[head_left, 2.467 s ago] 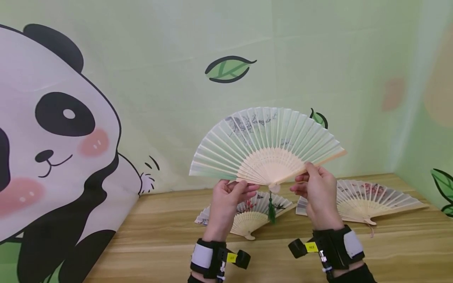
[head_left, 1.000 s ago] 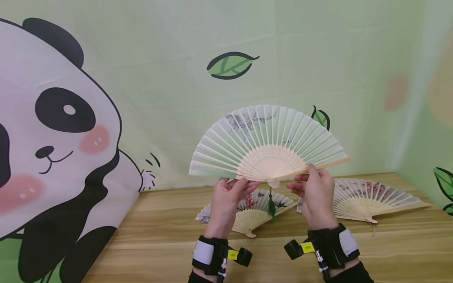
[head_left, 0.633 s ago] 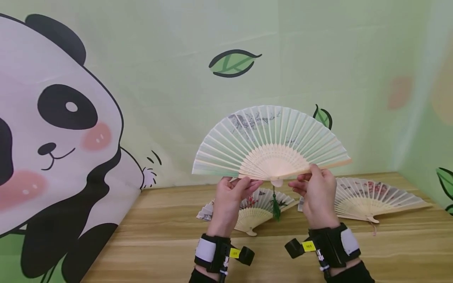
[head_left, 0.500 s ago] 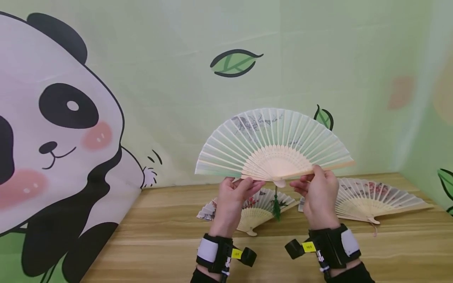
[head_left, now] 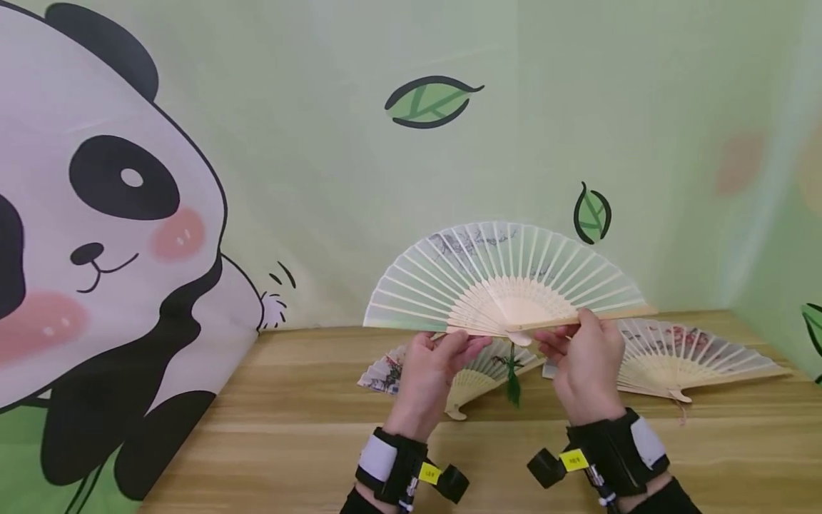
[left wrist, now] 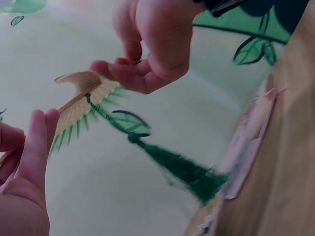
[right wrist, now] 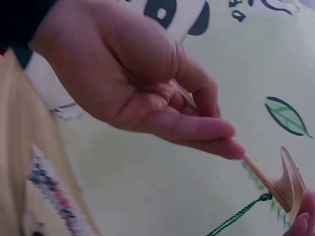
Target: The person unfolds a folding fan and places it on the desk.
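Note:
Spread wide above the table is a pale green folding fan (head_left: pixel 507 271) with grey printed branches and light wooden ribs. My left hand (head_left: pixel 432 371) pinches its left outer rib between thumb and fingers. On the right outer rib, my right hand (head_left: pixel 589 364) has a similar pinch. A green tassel (head_left: pixel 513 385) hangs from the pivot; it also shows large in the left wrist view, where the tassel (left wrist: pixel 182 169) dangles between both hands. In the right wrist view the fan's pivot end (right wrist: pixel 285 189) appears at the lower right.
Two more spread fans lie on the wooden table (head_left: pixel 308 442): a flowered fan (head_left: pixel 475 382), partly hidden behind my left hand, and a red-flowered fan (head_left: pixel 687 357) at the right. A green backdrop (head_left: pixel 321 178) with a printed panda stands behind.
The green fan and both hands have come down slightly and shifted right in the head view, the fan looking flatter. The backdrop has shifted up as the head view tilts down.

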The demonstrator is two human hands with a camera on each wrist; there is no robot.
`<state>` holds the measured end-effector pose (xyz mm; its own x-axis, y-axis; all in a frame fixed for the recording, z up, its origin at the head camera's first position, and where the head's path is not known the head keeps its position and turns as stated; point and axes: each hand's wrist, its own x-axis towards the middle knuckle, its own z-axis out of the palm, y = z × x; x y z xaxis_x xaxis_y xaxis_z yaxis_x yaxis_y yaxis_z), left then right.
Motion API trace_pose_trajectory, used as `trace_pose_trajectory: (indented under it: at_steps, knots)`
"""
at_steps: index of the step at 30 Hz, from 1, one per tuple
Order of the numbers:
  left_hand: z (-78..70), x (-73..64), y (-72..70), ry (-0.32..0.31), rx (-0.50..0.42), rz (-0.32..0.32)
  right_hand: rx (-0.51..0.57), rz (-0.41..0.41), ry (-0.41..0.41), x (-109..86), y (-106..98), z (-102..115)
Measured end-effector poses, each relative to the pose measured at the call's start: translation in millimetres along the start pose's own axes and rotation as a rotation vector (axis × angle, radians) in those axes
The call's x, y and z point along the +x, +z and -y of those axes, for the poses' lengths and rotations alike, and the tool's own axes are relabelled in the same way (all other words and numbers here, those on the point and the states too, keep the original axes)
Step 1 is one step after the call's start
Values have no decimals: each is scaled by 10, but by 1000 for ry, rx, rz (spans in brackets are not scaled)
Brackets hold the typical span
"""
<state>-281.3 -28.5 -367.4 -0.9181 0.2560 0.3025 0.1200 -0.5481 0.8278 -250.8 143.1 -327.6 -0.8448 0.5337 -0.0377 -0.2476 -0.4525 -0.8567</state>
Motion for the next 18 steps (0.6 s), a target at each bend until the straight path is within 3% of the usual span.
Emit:
trace_pose_trajectory:
  at_steps: [7, 13, 18]
  knots:
    - [170, -235, -4, -85, -54, -36, -76, 70, 182, -103, -311, -7]
    - [304, -600, 15, -219, -71, -51, -164, 196, 357, -245, -794, -90]
    - [418, -903, -2, -326, -122, -72, -238, 202, 467, -345, -1107, -197]
